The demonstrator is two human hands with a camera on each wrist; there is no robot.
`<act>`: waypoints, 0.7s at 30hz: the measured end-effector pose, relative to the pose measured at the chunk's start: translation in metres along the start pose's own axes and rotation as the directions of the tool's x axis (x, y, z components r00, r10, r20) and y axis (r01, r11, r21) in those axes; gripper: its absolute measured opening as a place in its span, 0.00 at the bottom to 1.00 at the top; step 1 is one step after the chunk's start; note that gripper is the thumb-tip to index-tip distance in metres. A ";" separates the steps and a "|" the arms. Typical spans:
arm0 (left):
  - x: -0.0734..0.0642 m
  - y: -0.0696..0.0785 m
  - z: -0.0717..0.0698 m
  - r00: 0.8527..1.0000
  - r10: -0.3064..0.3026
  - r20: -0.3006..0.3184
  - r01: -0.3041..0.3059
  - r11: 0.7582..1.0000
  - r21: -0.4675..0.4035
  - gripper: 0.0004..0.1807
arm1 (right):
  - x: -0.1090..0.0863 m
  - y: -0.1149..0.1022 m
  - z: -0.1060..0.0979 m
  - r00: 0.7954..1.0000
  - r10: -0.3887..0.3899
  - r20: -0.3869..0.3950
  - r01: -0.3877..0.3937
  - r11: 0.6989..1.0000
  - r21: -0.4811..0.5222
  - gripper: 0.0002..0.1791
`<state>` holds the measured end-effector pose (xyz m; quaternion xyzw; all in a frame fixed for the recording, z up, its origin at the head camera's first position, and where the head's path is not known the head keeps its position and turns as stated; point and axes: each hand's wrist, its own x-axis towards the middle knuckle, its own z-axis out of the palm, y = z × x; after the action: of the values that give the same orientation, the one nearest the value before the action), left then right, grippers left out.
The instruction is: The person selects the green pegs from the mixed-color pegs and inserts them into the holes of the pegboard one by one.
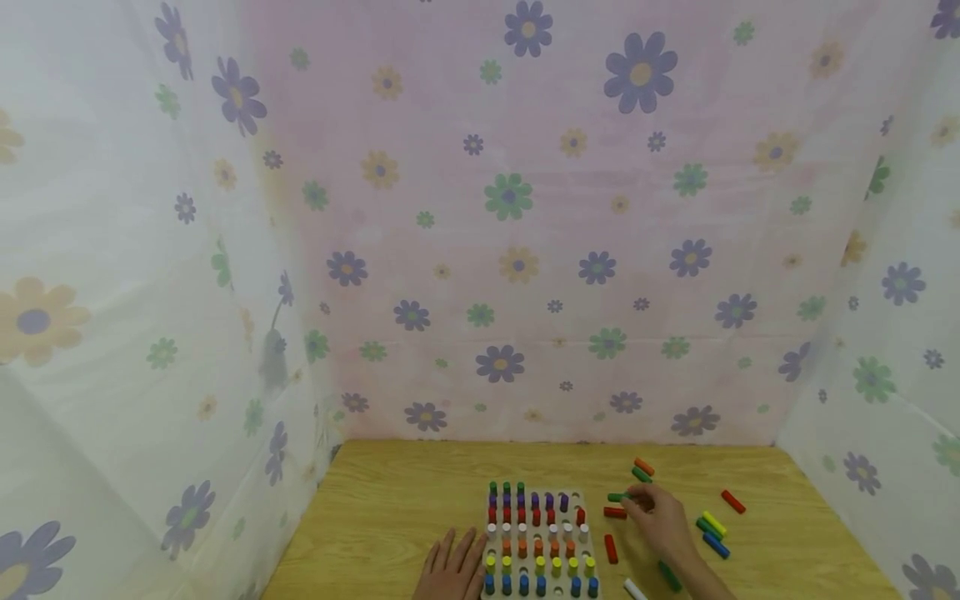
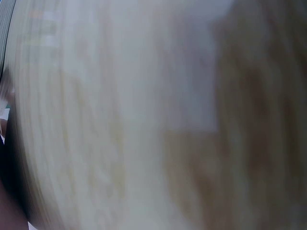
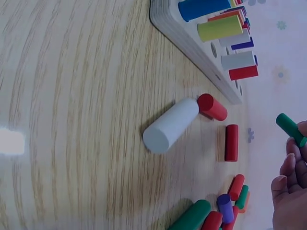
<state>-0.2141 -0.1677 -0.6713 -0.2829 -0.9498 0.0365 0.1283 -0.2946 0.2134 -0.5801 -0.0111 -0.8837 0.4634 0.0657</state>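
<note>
My right hand (image 1: 663, 518) pinches a green peg (image 3: 289, 126) by one end, just right of a wooden pegboard (image 1: 550, 493). In the right wrist view that peg is held above the table, tilted. Rows of coloured pegs stand in the board, with some bare holes between them. My left hand (image 1: 452, 568) lies flat with straight fingers against the board's left edge, holding nothing. The left wrist view is a blur of wood-grained surface, and the left fingers cannot be made out there. Near the right hand lie a red peg (image 1: 615, 513) and another red peg (image 1: 611, 549).
A white peg (image 1: 635, 590) and a green peg (image 1: 670, 577) lie near the front. Farther right are a red peg (image 1: 733, 501), a yellow peg (image 1: 715, 523) and a blue peg (image 1: 716, 546). An orange peg (image 1: 644, 466) lies behind. Flowered sheets (image 1: 555, 333) enclose the table.
</note>
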 end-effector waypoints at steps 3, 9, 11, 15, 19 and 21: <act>0.001 0.000 0.000 1.000 -0.002 -0.003 0.002 1.000 -0.005 0.60 | 0.000 -0.004 0.004 1.000 0.011 0.010 -0.011 1.000 0.015 0.11; 0.011 0.001 0.002 0.990 -0.131 0.048 0.136 0.984 -0.112 0.38 | 0.001 -0.010 0.012 1.000 0.029 0.007 -0.030 0.997 0.069 0.09; 0.013 0.005 0.002 0.979 -0.197 0.049 0.203 0.965 -0.166 0.34 | 0.000 -0.013 0.015 0.999 0.035 0.007 -0.036 0.995 0.092 0.09; 0.008 0.004 0.001 0.991 -0.129 0.017 0.130 0.985 -0.113 0.42 | -0.001 -0.020 0.021 0.999 0.031 0.011 -0.032 0.993 0.113 0.07; 0.005 0.000 -0.001 0.998 -0.037 0.054 0.038 0.999 -0.018 0.54 | 0.001 -0.025 0.028 1.000 0.008 0.006 -0.009 0.991 0.134 0.07; 0.006 -0.002 -0.001 0.996 -0.052 0.072 0.055 0.998 -0.034 0.54 | 0.004 -0.028 0.033 1.000 -0.002 0.013 0.001 0.990 0.140 0.06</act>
<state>-0.2199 -0.1659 -0.6683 -0.2581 -0.9615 0.0259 0.0902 -0.3011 0.1705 -0.5749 -0.0027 -0.8495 0.5241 0.0608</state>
